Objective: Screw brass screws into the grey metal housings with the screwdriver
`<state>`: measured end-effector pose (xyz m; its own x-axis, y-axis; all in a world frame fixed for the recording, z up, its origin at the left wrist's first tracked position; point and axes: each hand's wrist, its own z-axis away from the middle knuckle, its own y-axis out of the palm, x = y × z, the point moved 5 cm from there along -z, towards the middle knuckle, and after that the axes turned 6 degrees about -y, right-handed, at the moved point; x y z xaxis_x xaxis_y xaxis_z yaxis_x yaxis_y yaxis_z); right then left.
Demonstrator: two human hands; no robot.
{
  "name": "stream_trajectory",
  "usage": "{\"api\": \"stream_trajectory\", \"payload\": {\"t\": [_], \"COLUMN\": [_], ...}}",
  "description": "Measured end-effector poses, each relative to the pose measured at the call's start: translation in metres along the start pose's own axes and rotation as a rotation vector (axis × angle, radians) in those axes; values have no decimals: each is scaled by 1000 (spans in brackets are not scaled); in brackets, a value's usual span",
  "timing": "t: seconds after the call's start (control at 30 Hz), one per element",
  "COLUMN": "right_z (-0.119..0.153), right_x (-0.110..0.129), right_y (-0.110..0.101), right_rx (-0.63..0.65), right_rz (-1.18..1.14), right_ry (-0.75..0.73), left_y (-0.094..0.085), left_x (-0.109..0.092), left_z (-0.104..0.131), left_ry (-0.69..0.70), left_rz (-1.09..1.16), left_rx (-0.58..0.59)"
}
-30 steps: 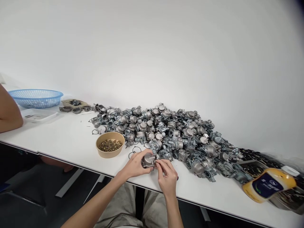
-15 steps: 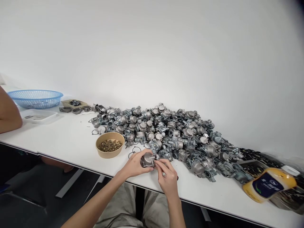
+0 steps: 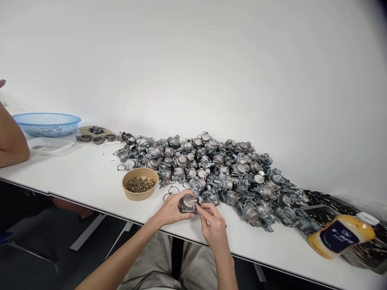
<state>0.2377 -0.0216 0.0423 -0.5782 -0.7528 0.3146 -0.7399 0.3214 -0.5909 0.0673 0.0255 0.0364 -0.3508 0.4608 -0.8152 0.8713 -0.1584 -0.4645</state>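
My left hand [image 3: 173, 209] is wrapped round a grey metal carburetor [image 3: 188, 203] with a rounded bowl, held just above the table's front edge. Close against its right side, my right hand [image 3: 213, 223] has thumb and forefinger pinched; whatever is between them is too small to make out. A heap of similar metal carburetors [image 3: 217, 159] spreads behind both hands. To the left stands a round cardboard bowl [image 3: 140, 197] of small brass-coloured screws. Thin black rings [image 3: 173, 191] lie between the bowl and the heap.
A yellow bottle [image 3: 340, 236] lies tilted over containers of dark parts at the right. At the far left are a blue basket [image 3: 48, 125], a white tray [image 3: 50, 152], a beige tray [image 3: 105, 131] and another person's arm [image 3: 12, 139].
The fingers of my right hand have shifted slightly beside the carburetor. At the far left, part of another person's hand has come into view above the arm.
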Motion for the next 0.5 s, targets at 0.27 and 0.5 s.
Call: {"api": "stream_trajectory", "payload": {"t": [0.27,0.5], "right_z": [3,-58], "right_x": [0,47], "right_y": [1,-30], "right_rx": [174,-73], "right_rz": [39,-12], "right_ry": [163,82], "left_y": [1,6], "left_x": [4,11], "left_z": [0,-1], "left_ry": [-24,-25], "left_rz": [-50,-84], "left_rx": [-13,-48]}}
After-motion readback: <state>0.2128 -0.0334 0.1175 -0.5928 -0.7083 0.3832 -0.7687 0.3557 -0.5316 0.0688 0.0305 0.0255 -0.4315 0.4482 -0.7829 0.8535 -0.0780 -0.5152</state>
